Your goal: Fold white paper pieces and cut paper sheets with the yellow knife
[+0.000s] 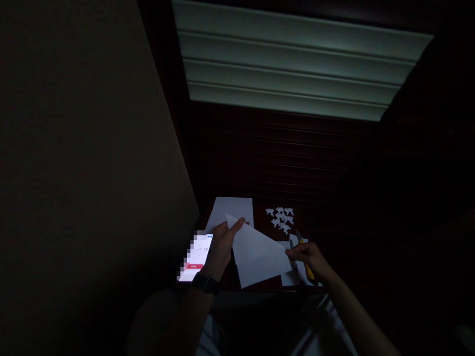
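Note:
A white sheet of paper (260,259) with a slanting upper edge, apparently folded, is held between both hands above a small dark table. My left hand (221,247), wearing a black watch, grips its upper left part with the thumb on top. At the right corner, my right hand (309,257) pinches the paper between thumb and fingers. Partly hidden beneath the right hand lies a yellow-handled cutting tool (310,274); its exact kind is hard to make out in the dim light. Small cut or folded white paper pieces (282,218) lie in a cluster behind the sheet.
Left of my left hand is a lit phone (196,257). More white paper (232,205) lies at the back left, and other paper pieces (289,279) are under the tool. A plain wall (92,148) rises on the left; a slatted panel (289,59) stands behind the table.

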`<state>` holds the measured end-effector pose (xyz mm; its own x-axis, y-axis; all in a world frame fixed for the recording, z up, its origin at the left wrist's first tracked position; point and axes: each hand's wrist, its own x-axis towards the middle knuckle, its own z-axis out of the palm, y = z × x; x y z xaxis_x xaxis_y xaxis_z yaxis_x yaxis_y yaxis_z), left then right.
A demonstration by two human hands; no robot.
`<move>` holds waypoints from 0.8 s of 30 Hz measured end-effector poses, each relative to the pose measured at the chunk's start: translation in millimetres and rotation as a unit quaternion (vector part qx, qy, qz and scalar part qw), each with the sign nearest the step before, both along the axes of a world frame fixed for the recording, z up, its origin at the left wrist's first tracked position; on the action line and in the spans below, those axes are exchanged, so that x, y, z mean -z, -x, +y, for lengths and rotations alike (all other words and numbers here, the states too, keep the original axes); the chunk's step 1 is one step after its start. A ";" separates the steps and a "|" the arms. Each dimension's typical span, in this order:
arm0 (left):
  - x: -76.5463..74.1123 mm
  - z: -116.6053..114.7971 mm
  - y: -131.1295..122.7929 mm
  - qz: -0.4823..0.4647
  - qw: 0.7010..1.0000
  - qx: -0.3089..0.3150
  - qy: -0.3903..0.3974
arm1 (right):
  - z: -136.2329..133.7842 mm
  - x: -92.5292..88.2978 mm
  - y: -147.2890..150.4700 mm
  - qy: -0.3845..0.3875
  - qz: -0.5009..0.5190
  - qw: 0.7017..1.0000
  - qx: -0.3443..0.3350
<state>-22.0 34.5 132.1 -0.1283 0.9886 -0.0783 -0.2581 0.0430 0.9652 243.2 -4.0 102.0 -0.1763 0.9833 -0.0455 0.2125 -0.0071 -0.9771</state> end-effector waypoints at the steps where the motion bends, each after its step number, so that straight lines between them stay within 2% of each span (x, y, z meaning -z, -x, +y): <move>1: -2.9 -0.4 -0.4 0.001 1.000 -0.006 -0.006 | 1.0 -3.4 -3.2 -0.010 -0.006 1.000 0.013; 4: -13.5 -4.7 -8.8 0.015 1.000 0.001 -0.021 | 4.1 -17.1 1.6 -0.083 -0.042 0.991 0.100; 8: -19.9 -13.9 -27.9 0.025 0.997 0.050 -0.045 | 7.8 -30.6 32.7 -0.201 -0.126 0.970 0.047; 10: -17.9 -16.5 -31.7 0.025 0.995 0.073 -0.060 | 9.9 -31.8 45.1 -0.186 -0.174 0.966 0.032; 13: -15.2 -15.4 -24.7 0.064 0.989 0.111 -0.078 | 12.4 -30.5 49.7 -0.154 -0.233 0.960 0.027; 16: -19.3 -12.0 -11.5 0.161 0.971 0.111 -0.137 | 12.8 -31.8 45.5 -0.192 -0.308 0.932 -0.006; 18: -24.4 -12.0 -6.6 0.265 0.939 0.106 -0.194 | 11.6 -35.1 44.6 -0.224 -0.387 0.894 -0.029; 19: -26.9 -13.1 -6.3 0.325 0.911 0.115 -0.226 | 10.6 -37.2 45.6 -0.236 -0.425 0.873 -0.037; 21: -30.4 -17.4 -9.4 0.438 0.840 0.149 -0.282 | 8.2 -41.6 50.1 -0.248 -0.482 0.839 -0.054; 24: -31.2 -25.1 -17.6 0.557 0.745 0.189 -0.315 | 4.8 -47.2 58.6 -0.251 -0.522 0.811 -0.084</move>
